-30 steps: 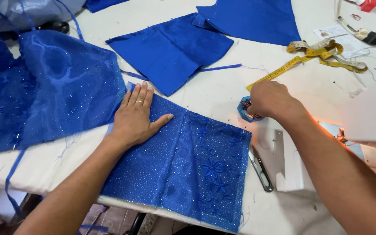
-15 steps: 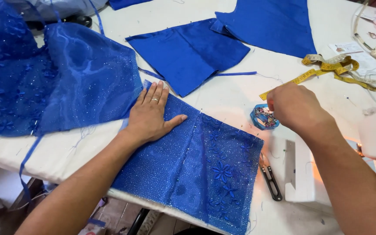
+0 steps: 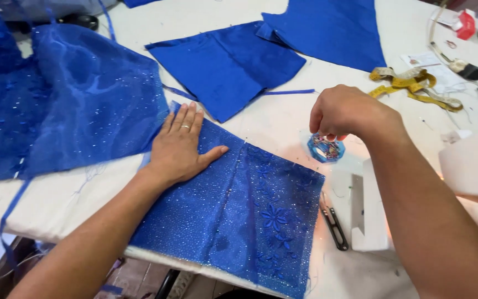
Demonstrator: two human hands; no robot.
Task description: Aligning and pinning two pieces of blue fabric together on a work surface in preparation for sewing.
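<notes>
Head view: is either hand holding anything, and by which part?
Nothing is clearly gripped. The left hand lies flat on the blue sequined lace fabric panel; the right hand's fingertips reach into the small round blue pin box.

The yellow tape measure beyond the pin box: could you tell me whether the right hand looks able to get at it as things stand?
Probably yes. The right hand hovers over the pin box, and only bare table lies between it and the yellow tape measure.
</notes>
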